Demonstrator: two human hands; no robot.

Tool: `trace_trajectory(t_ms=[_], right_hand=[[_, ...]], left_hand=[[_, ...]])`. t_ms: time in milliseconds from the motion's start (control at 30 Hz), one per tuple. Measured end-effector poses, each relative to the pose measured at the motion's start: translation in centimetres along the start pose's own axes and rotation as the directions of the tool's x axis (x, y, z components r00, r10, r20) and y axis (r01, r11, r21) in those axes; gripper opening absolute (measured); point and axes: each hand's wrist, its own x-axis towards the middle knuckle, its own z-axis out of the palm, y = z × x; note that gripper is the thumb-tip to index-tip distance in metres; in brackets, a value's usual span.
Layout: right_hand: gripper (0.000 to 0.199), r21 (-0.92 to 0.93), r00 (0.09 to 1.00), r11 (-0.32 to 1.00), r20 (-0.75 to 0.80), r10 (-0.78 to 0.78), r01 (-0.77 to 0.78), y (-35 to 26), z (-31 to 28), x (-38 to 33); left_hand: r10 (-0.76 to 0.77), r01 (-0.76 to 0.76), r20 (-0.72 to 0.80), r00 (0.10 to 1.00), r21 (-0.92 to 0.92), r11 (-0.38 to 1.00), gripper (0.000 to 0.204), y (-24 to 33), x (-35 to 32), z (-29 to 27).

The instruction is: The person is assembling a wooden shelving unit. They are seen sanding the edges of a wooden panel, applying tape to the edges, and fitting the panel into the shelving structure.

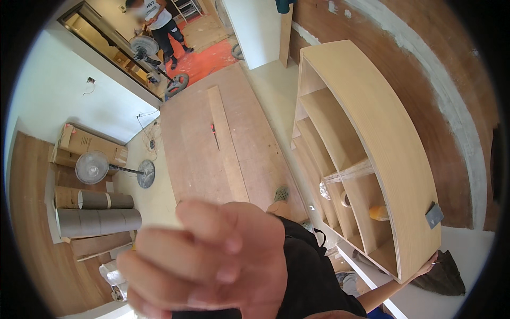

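My left hand (pixel 207 258) looms large and slightly blurred at the lower middle. Its fingers curl loosely toward the palm, and nothing shows in them. At the lower right, my right hand (pixel 426 267) grips the near bottom corner of a pale wooden shelf unit (pixel 380 117). Part of that hand is hidden by the panel. The unit has curved-looking sides and several compartments. Inside stand a yellow bottle-like object (pixel 379 213) and a roll of tape (pixel 346 200). A small dark grey plate (pixel 434 215) lies on its outer panel, above my right hand.
A long wooden strip (pixel 227 143) and a red-handled screwdriver (pixel 214 136) lie on the floor board (pixel 186 143). Left are a standing fan (pixel 93 167), rolls (pixel 98 222) and a cardboard box (pixel 90 141). Beyond, a person (pixel 162 29) stands by another fan (pixel 143 48). Dark cloth (pixel 443 276) lies right.
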Motion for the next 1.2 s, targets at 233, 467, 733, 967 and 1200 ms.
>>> trace_trajectory(t_ms=[233,467,733,967,1200], right_hand=[[0.031,0.306,0.963,0.933,-0.127,0.237,-0.189,0.7,-6.2,6.8],[0.029,0.192,0.999,0.981,0.001,0.039,-0.039,-18.4,-4.1,8.9],[0.032,-0.328,0.816,0.770,0.415,-0.404,0.548,-33.2,15.3,4.3],[0.015,-0.233,0.647,0.735,0.680,-0.345,0.636,-39.8,31.9,-1.8],[0.015,-0.338,0.536,0.485,0.765,-0.357,0.806,-39.0,39.3,-1.8]], left_hand=[[0.052,-0.059,-0.239,0.970,-0.023,0.998,0.056,3.7,-0.8,4.7],[-0.048,0.019,-0.230,0.972,-0.128,0.992,0.052,0.3,-1.9,3.5],[-0.450,0.495,-0.207,0.869,0.366,0.788,0.018,-20.5,-4.0,-4.8],[-0.891,0.875,0.134,0.434,0.173,0.452,0.016,-39.1,-8.3,-6.5],[-0.886,0.955,0.427,0.180,0.140,0.261,0.027,-51.6,-9.8,1.7]])
